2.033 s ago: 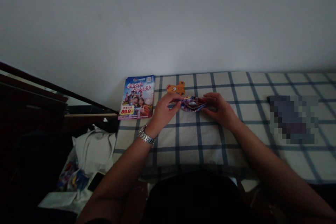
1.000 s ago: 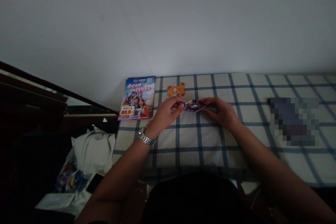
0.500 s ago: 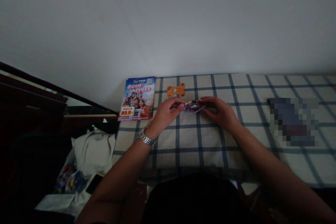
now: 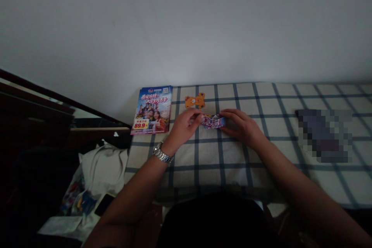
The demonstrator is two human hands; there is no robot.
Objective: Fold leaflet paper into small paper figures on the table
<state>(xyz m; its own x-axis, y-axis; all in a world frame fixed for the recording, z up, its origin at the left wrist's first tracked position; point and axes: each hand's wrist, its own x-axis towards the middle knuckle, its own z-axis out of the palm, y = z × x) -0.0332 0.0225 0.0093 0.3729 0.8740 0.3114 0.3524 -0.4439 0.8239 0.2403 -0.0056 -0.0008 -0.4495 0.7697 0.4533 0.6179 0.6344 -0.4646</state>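
Between my two hands is a small folded paper (image 4: 213, 121), printed in purple, white and blue like a flyer. My left hand (image 4: 186, 123), with a metal watch (image 4: 163, 152) on its wrist, pinches the paper's left end between thumb and fingers. At the right end, my right hand (image 4: 240, 126) is closed on the paper too, its thumb partly hidden. The paper is held over a checked cloth (image 4: 188, 155). A stack of printed flyers (image 4: 152, 109) lies to the left of my hands, and a bear picture (image 4: 195, 100) is just beyond them.
A blurred-out dark object (image 4: 322, 133) lies on the cloth at the right. White bags (image 4: 104, 166) and a dark phone-like object (image 4: 104, 204) are low on the left, beside a dark wooden rail (image 4: 58, 97). A pale wall (image 4: 203, 27) rises behind the cloth.
The folded paper has turned, so its printed outer face now shows towards me instead of its open inside. My right hand has shifted slightly left. The left hand stays nearly in place.
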